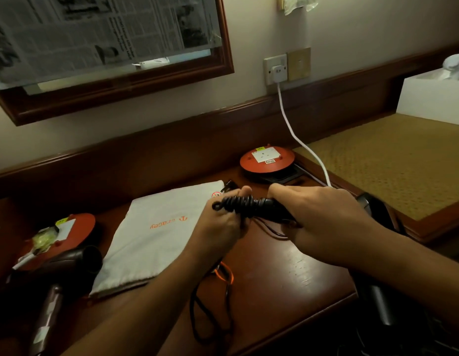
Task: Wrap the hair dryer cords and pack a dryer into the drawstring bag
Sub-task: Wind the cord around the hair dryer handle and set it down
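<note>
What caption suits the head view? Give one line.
Both hands wind a black cord around a dryer handle beside the white bag.

Hotel-style room, wooden vanity desk (pixel 287 265), framed wall mirror (pixel 115 80), wall socket (pixel 276 70), tissue box (pixel 431 96)

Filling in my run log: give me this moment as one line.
step: wrapping cord | left hand: holds coiled black cord | right hand: grips dryer handle | drawstring bag: flat on desk, empty-looking
</note>
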Demonstrator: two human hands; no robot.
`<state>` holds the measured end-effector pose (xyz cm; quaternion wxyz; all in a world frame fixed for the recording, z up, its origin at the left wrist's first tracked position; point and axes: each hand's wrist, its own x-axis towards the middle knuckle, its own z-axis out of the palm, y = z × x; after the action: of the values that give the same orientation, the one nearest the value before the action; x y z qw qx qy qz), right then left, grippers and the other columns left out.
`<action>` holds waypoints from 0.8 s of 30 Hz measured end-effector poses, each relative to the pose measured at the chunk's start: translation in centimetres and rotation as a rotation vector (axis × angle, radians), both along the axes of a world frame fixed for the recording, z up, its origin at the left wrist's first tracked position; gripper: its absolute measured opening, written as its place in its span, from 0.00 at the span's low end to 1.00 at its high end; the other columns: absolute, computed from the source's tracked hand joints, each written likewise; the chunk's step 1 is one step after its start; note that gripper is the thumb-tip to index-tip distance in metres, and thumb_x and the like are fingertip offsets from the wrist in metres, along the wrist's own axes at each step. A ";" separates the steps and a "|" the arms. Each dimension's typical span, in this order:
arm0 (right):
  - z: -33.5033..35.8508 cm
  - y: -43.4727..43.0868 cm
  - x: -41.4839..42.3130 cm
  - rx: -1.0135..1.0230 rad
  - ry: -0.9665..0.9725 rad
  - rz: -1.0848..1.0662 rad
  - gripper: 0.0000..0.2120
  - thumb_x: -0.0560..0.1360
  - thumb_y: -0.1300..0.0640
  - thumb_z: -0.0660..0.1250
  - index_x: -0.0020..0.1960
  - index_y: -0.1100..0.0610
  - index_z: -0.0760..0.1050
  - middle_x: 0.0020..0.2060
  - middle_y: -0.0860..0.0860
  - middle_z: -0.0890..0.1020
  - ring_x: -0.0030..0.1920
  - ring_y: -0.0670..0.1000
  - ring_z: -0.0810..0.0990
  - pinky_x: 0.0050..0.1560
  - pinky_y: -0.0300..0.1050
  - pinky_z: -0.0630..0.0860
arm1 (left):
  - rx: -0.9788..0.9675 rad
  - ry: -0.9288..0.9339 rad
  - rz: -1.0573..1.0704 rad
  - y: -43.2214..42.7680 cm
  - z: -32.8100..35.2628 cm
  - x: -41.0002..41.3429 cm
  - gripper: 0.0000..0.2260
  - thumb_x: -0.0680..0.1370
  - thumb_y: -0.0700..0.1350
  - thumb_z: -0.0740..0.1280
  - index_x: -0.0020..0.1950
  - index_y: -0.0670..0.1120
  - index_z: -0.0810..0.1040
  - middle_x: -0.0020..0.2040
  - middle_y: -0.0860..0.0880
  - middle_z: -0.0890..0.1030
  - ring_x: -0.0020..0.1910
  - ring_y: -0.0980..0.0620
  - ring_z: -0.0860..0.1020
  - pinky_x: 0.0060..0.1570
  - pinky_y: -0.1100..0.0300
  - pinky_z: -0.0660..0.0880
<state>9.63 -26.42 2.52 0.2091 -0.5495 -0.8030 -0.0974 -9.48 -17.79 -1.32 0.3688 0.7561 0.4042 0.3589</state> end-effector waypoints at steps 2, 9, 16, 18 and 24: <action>0.0 0.4 0.1 -0.013 0.015 -0.056 0.17 0.75 0.52 0.68 0.54 0.43 0.60 0.43 0.41 0.76 0.40 0.46 0.77 0.31 0.36 0.67 | 0.053 0.001 0.069 -2.0 -0.2 -0.4 0.14 0.86 0.42 0.59 0.46 0.42 0.80 0.28 0.54 0.75 0.25 0.60 0.70 0.28 0.65 0.67; -0.3 2.5 -0.1 -0.039 -0.066 -0.210 0.14 0.77 0.56 0.64 0.59 0.48 0.64 0.39 0.44 0.73 0.37 0.49 0.76 0.32 0.43 0.71 | 0.203 0.669 -0.110 -6.5 3.1 -1.5 0.10 0.84 0.52 0.62 0.62 0.50 0.75 0.47 0.49 0.83 0.40 0.54 0.80 0.42 0.53 0.78; -0.7 2.4 -1.0 -0.020 -0.294 0.052 0.17 0.78 0.53 0.64 0.65 0.45 0.66 0.46 0.46 0.79 0.39 0.49 0.77 0.34 0.44 0.71 | 0.756 0.544 -0.189 -2.3 8.3 -3.0 0.03 0.78 0.46 0.72 0.47 0.49 0.85 0.38 0.53 0.84 0.35 0.56 0.80 0.35 0.56 0.77; -0.6 1.7 -1.3 0.036 -0.304 0.127 0.19 0.75 0.54 0.68 0.63 0.46 0.68 0.44 0.45 0.80 0.36 0.49 0.78 0.31 0.43 0.70 | 0.570 0.426 -0.202 0.1 8.1 -3.6 0.02 0.75 0.39 0.76 0.45 0.46 0.87 0.38 0.54 0.85 0.37 0.56 0.83 0.39 0.60 0.79; 0.9 0.6 -0.1 0.165 -0.217 0.159 0.22 0.66 0.54 0.74 0.56 0.49 0.67 0.37 0.44 0.78 0.30 0.47 0.74 0.27 0.37 0.56 | 0.034 -0.055 -0.320 1.4 3.7 -2.9 0.10 0.76 0.33 0.69 0.46 0.46 0.88 0.40 0.46 0.86 0.41 0.48 0.84 0.45 0.53 0.80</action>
<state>9.49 -25.82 3.37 0.1724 -0.4515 -0.8511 -0.2052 -12.42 -16.40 2.40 0.4195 0.8068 0.2623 0.3230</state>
